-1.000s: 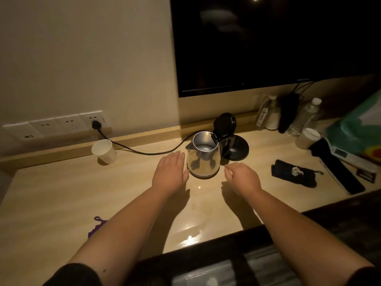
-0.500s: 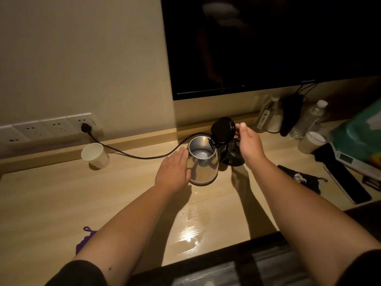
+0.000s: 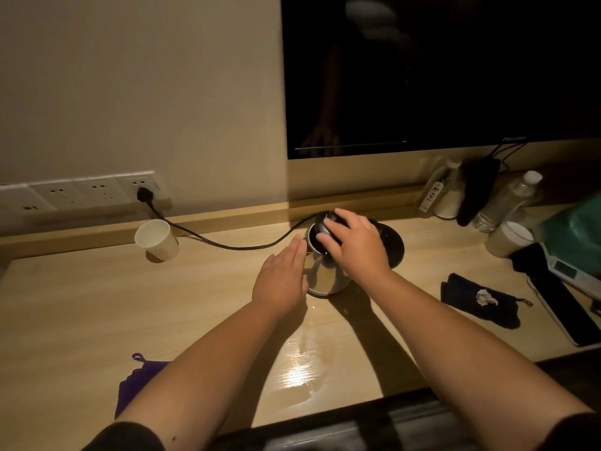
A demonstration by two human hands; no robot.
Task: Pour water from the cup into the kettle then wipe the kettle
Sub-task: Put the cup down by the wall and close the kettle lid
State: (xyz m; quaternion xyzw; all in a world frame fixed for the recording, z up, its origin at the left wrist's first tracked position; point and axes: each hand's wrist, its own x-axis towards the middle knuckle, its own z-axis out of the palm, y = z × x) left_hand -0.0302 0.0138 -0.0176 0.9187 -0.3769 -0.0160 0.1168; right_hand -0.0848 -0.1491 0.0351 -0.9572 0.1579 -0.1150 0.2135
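A shiny steel kettle (image 3: pixel 322 278) stands on the wooden desk (image 3: pixel 81 314), in front of its black base (image 3: pixel 392 242). My right hand (image 3: pixel 354 245) lies over the top of the kettle, fingers spread on its black lid (image 3: pixel 320 222), pressing it down. The flat palm of my left hand (image 3: pixel 283 278) rests against the kettle's left side with fingers straight. A white paper cup (image 3: pixel 156 239) stands upright at the back left, well apart from both hands. A purple cloth (image 3: pixel 136 382) lies at the front left, partly hidden by my left forearm.
A black cord (image 3: pixel 227 244) runs from the wall socket (image 3: pixel 143 193) to the base. A dark screen (image 3: pixel 439 73) hangs behind. Bottles (image 3: pixel 507 203), a lidded cup (image 3: pixel 507 239), a green bag (image 3: pixel 575 236), a dark pouch (image 3: pixel 481 304) and a flat device (image 3: pixel 559 304) crowd the right.
My right hand went from the desk to the raised lid and has now pushed it down over the kettle's mouth. The left hand stayed against the kettle's side.
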